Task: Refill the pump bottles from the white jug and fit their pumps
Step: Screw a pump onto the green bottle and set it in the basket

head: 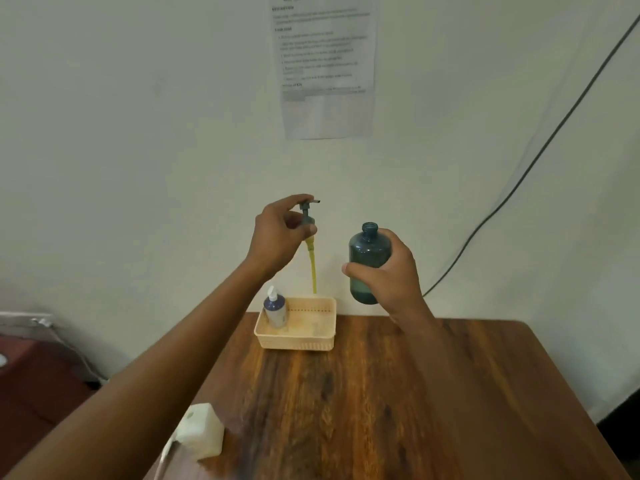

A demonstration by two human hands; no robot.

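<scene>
I have the teal bottle in my right hand, grip wrapped shut around its middle, neck open at the top, raised clear of the tabletop. It looks nearly empty, so light, smooth plastic, likely slippery; mid-body is the sound hold. Just left of that grip, my left hand pinches the pump by its collar, its yellowed dip tube hanging thin and flexible over the basket. The white jug sits well below, toward me.
</scene>
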